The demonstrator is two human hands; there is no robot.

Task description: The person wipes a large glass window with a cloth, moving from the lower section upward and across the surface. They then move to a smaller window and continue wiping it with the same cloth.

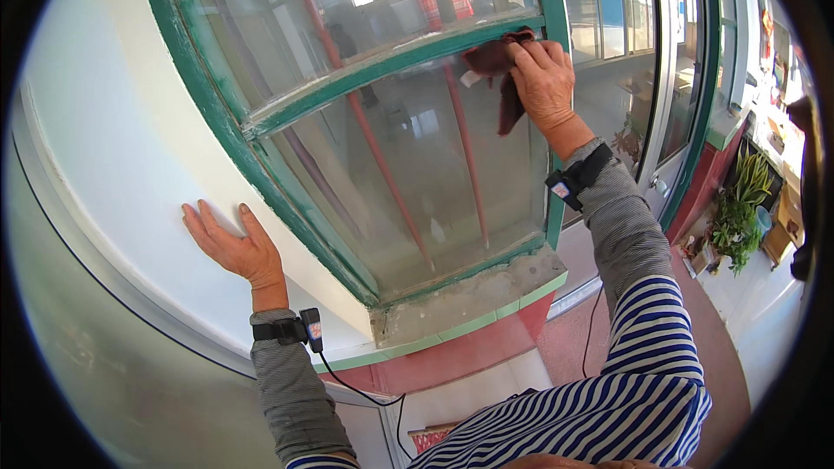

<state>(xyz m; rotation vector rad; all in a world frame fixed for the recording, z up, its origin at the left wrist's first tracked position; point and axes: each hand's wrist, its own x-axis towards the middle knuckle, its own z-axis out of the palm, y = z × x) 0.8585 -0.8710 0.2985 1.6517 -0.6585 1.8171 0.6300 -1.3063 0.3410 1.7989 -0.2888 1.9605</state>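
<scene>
My right hand (546,81) grips a dark red cloth (490,60) near the upper right corner of the lower window pane (417,169). One end of the cloth hangs below my fingers, and a small white patch shows at its left edge. The pane sits in a green wooden window frame (365,92) with worn, chipped paint. Reddish bars (391,182) stand behind the glass. My left hand (234,244) holds nothing; its fingers are spread at the white wall (130,143) left of the window, apparently resting on it.
Below the pane is a rough concrete sill (469,290) with a green tiled edge. A glazed door (651,78) with a round knob (661,185) stands to the right. Potted plants (736,228) are farther right on the floor. A black cable (355,392) runs from my left wrist strap.
</scene>
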